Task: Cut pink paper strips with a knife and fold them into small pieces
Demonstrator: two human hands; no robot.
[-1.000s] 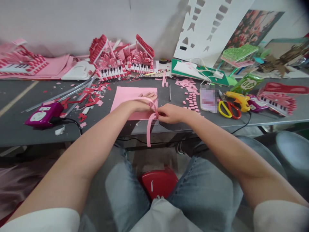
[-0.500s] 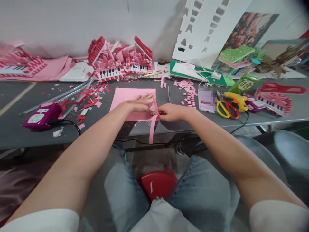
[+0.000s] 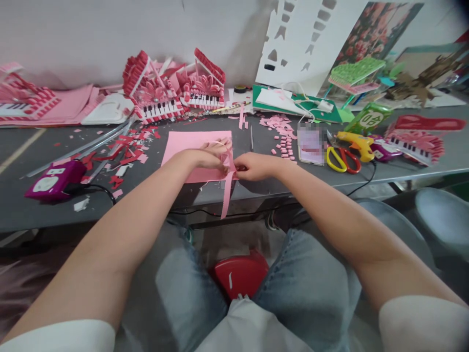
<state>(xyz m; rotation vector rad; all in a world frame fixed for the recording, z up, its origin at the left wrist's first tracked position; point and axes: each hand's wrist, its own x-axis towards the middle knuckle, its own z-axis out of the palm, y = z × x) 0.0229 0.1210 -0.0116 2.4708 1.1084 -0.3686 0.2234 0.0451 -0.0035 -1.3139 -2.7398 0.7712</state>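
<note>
A pink sheet [image 3: 183,146] lies on the dark table in front of me. My left hand [image 3: 212,155] rests on its right part, fingers stretched out and pressing down. Something see-through, perhaps a ruler, shows beside those fingertips, but its shape is unclear. A narrow pink strip [image 3: 226,195] runs from the sheet's lower right corner and hangs over the table's front edge. At that corner my right hand [image 3: 251,166] is closed, its fingertips pinched together against the strip's right side. What sits between them is hidden.
Small pink pieces [image 3: 284,144], a phone [image 3: 310,146], scissors [image 3: 343,160] and a yellow glue gun [image 3: 355,144] lie to the right. Red and pink scraps [image 3: 124,151] and a purple box [image 3: 54,181] with a cable are left. Pink piano models [image 3: 157,105] stand behind.
The whole view has shifted slightly, so things on the table appear a little farther left. Both hands stay at the sheet's right edge, and the strip's hanging end leans more to the left.
</note>
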